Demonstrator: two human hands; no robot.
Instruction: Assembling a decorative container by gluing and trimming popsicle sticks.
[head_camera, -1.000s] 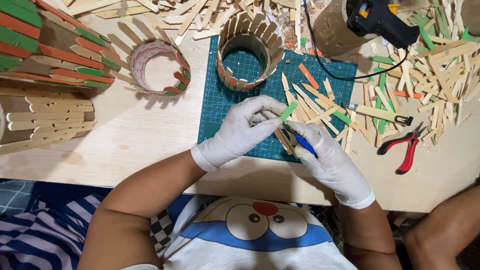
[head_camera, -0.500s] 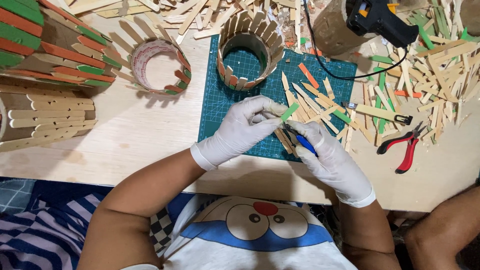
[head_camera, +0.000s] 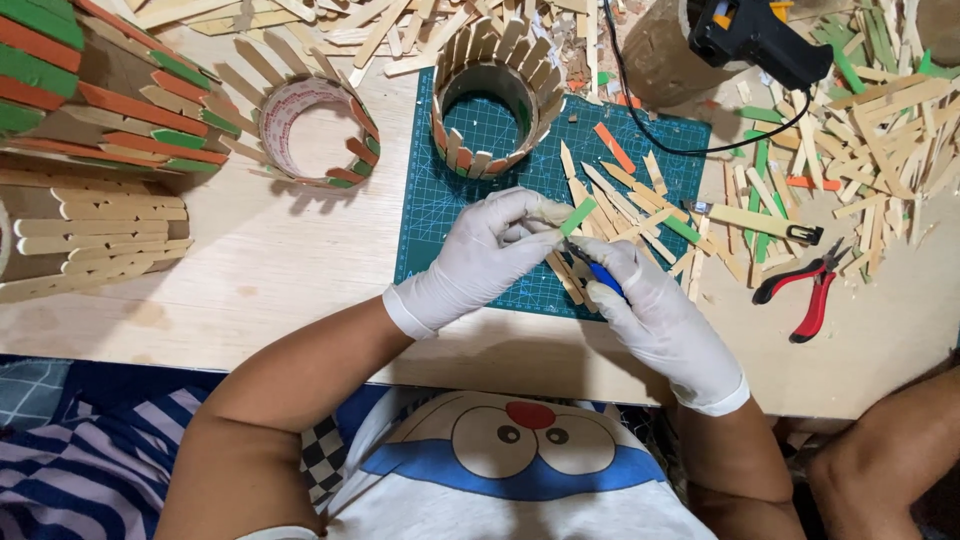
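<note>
Left hand (head_camera: 487, 250), white-gloved, pinches a short green craft stick (head_camera: 578, 216) at its near end, over the teal cutting mat (head_camera: 430, 215). Right hand (head_camera: 650, 305), gloved, closed around a blue-handled cutter (head_camera: 603, 277), tip just beside the stick. Loose plain sticks (head_camera: 620, 205) litter the mat right of the hands. Stick-clad ring (head_camera: 497, 95) stands at the mat's far edge; tape-roll ring (head_camera: 312, 130) left of it. Black glue gun (head_camera: 760, 40) far right; red pliers (head_camera: 810, 295) near the table edge.
</note>
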